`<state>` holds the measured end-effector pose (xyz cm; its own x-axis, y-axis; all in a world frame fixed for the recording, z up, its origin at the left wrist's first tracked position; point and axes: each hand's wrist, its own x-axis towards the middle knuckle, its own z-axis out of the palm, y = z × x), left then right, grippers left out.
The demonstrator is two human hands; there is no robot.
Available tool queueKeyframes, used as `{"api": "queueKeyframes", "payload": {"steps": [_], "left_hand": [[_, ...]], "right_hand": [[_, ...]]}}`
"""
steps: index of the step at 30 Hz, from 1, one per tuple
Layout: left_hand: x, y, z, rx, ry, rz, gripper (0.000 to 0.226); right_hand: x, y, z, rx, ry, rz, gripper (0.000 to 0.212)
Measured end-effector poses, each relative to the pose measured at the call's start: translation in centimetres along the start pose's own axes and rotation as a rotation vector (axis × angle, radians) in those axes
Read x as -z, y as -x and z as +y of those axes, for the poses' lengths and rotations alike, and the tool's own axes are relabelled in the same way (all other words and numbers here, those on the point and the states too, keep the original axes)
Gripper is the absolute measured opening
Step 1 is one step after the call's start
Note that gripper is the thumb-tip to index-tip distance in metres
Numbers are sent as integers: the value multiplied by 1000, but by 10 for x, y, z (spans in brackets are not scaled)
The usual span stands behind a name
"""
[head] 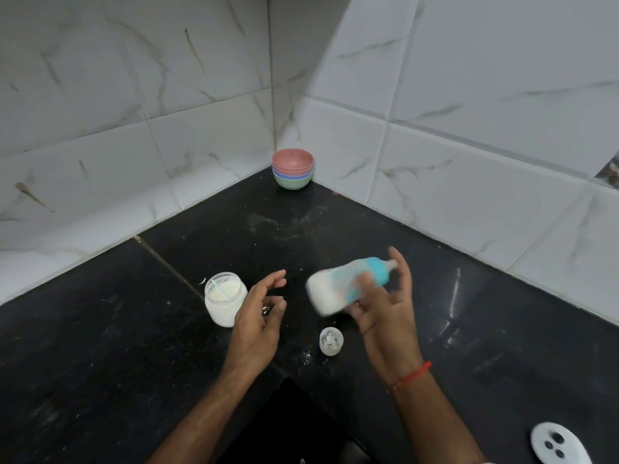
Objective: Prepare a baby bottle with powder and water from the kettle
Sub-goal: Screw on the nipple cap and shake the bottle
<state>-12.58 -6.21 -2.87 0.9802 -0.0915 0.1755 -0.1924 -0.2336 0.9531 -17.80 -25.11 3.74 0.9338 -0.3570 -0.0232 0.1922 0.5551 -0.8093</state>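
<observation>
My right hand [385, 306] holds a baby bottle [338, 286] above the black counter. The bottle is blurred, tilted on its side, with white liquid in it, a blue collar and its teat pointing right. My left hand [259, 313] hovers just left of it, fingers apart, holding nothing. Behind my left hand stands an open glass jar [219, 301] of white powder with a pale blue scoop inside. A clear bottle cap [331, 340] lies on the counter below the bottle. No kettle is in view.
A stack of coloured bowls [292, 169] sits in the far corner against the tiled walls. Spilled powder [268, 224] speckles the counter. A white kettle-style base [557, 443] with dark contacts shows at the bottom right. The counter's front edge [294, 385] forms an inner corner near me.
</observation>
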Motion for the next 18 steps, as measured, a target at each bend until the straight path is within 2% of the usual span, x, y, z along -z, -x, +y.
{"api": "queueKeyframes", "payload": {"steps": [3,4,6,7,9,11,12,13,14,15,18], "left_hand": [[2,1,0,0,-5,1,55],[2,2,0,0,-4,2,56],[2,2,1,2,4,4,56],[1,2,1,5,7,4,56],[0,1,2,13,7,1,54],[-2,1,2,20,9,-1,53],[-3,1,2,21,6,-7,53],[-4,2,3,20,-1,-14,52],[-4,2,4,18,-7,-21,52],[-4,2,5,16,-10,-26,52],[-3,3,8,12,-12,-18,52]], "right_hand": [[13,-12,1,-257,-548,197,63],[16,-14,1,-278,-633,209,60],[15,-11,4,-230,-598,201,54],[13,-9,5,-180,-499,177,53],[11,-4,6,-4,-162,53,67],[17,-3,10,287,491,-189,84],[19,-4,13,387,804,-331,88],[21,-5,17,403,1011,-429,90],[21,-4,20,373,1096,-480,89],[20,-2,23,328,1081,-484,88],[18,0,27,276,1022,-413,86]]}}
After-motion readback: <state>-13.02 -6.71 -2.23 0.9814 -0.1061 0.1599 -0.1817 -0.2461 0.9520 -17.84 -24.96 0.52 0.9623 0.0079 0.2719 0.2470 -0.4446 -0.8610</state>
